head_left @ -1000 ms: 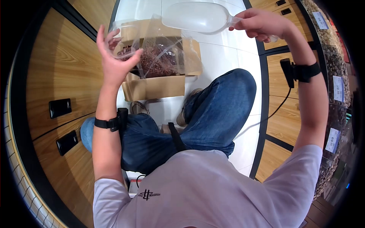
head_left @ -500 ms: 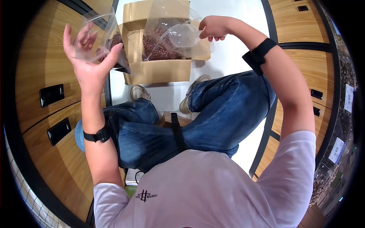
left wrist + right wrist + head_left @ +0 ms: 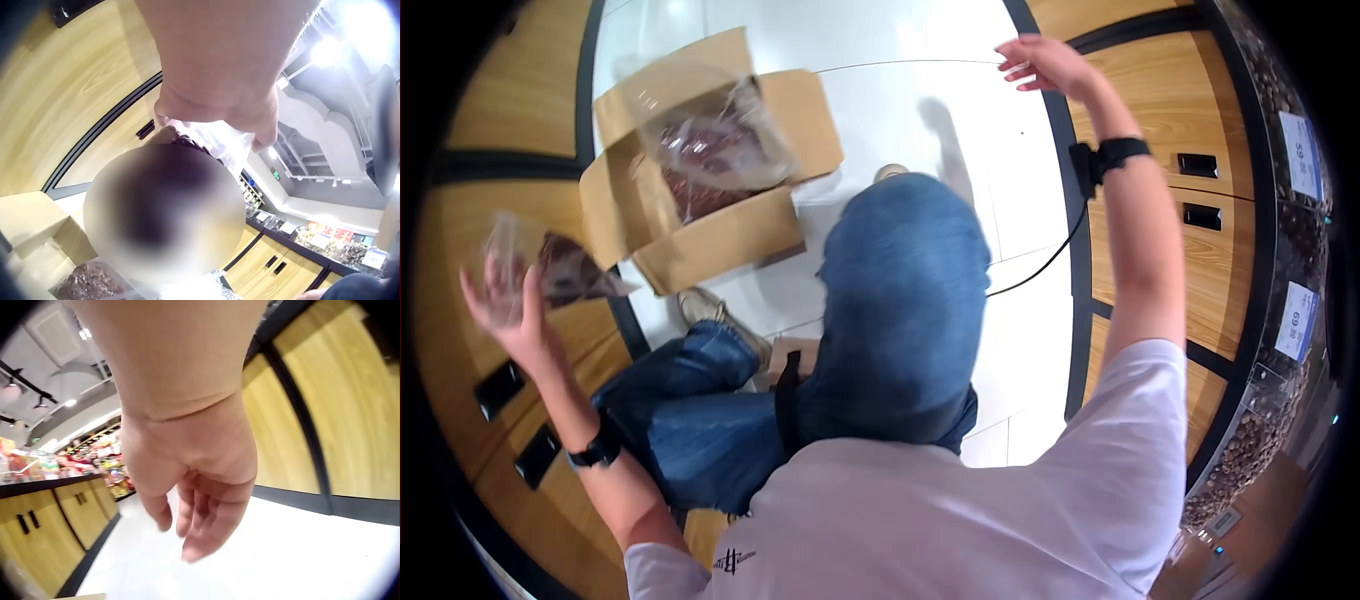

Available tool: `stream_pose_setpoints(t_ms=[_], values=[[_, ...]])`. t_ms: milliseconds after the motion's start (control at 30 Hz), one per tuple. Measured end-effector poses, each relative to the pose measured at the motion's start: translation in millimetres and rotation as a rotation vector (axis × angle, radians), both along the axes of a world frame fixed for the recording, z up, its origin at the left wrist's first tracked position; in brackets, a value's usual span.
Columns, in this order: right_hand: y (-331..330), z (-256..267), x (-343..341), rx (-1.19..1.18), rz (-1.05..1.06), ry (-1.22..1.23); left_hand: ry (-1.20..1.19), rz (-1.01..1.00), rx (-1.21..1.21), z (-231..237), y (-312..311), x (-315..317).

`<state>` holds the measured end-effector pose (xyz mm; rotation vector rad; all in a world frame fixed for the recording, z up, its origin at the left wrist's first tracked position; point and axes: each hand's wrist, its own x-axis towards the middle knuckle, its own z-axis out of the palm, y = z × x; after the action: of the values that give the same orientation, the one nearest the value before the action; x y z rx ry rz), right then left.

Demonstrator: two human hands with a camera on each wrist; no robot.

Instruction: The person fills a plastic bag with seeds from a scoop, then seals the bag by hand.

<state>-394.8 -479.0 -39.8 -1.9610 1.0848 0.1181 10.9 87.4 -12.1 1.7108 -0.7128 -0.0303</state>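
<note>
At far left, the left hand (image 3: 518,312) keeps its grip round a clear bag (image 3: 568,268) of dark pieces. Next, an open cardboard box (image 3: 722,243) on the white floor (image 3: 900,110) holds a larger plastic bag (image 3: 710,150). Right of the person's knee (image 3: 905,270), the right hand (image 3: 1048,66) hangs near cabinets (image 3: 1165,95), grip empty, fingers loosely bent.

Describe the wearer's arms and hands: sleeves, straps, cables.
The left hand and right hand are ungloved. Sleeves are short and pale. Each forearm has a black strap; the right one carries a black block with a thin black cable.
</note>
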Motion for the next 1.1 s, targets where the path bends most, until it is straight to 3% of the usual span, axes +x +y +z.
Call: stream_pose_setpoints(t_ms=[133, 267, 333, 400, 433, 467, 533, 567, 633, 667, 733, 767, 833, 967, 1033, 1067, 1100], values=[[-74, -150, -150, 0.074, -0.596, -0.076, -0.123, 0.09, 0.04, -1, -17, 12], [-82, -251, -225, 0.017, -0.767, 0.185, -0.099, 0.207, 0.068, 10, -23, 14], [-82, -284, -236, -0.072, -0.804, 0.164, -0.209, 0.3, 0.205, 17, -21, 14], [-88, -310, -238, -0.087, -0.787, 0.228, -1.166, 0.245, 0.895, 30, -7, 14], [-93, -324, -240, -0.145, -0.778, 0.259, -1.08, 0.112, 0.812, 34, -13, 6], [-99, -339, -237, -0.205, -0.767, 0.284, -0.398, 0.128, 0.364, 28, 2, 10], [-120, -377, -245, -0.211, -0.796, 0.306, -0.192, 0.064, 0.151, 29, -12, -18], [-127, -387, -242, -0.173, -0.849, 0.289, -0.203, 0.08, 0.155, 31, -23, -33], [-127, -392, -236, -0.19, -0.893, 0.286, -0.125, 0.286, 0.113, 35, -42, -58], [-130, -399, -234, -0.249, -0.886, 0.296, -0.134, 0.303, 0.113, 35, -41, -61], [-136, -407, -227, -0.113, -1.068, 0.248, 0.004, 0.3, -0.047, 33, -25, -63], [-136, -413, -226, -0.08, -1.12, 0.229, 0.004, 0.311, -0.039, 32, -9, -61], [-138, -414, -223, -0.047, -1.163, 0.22, -0.642, 0.216, 0.732, 31, 18, -63], [-135, -424, -227, -0.085, -1.177, 0.225, -0.594, 0.172, 0.661, 35, 10, -82], [-135, -419, -229, -0.112, -1.183, 0.205, -0.264, 0.352, 0.372, 38, -14, -93], [-138, -417, -230, -0.127, -1.12, 0.209, -0.26, 0.355, 0.375, 41, -14, -89], [-138, -416, -232, -0.139, -1.056, 0.214, -0.753, 0.261, 0.743, 47, -12, -85]])
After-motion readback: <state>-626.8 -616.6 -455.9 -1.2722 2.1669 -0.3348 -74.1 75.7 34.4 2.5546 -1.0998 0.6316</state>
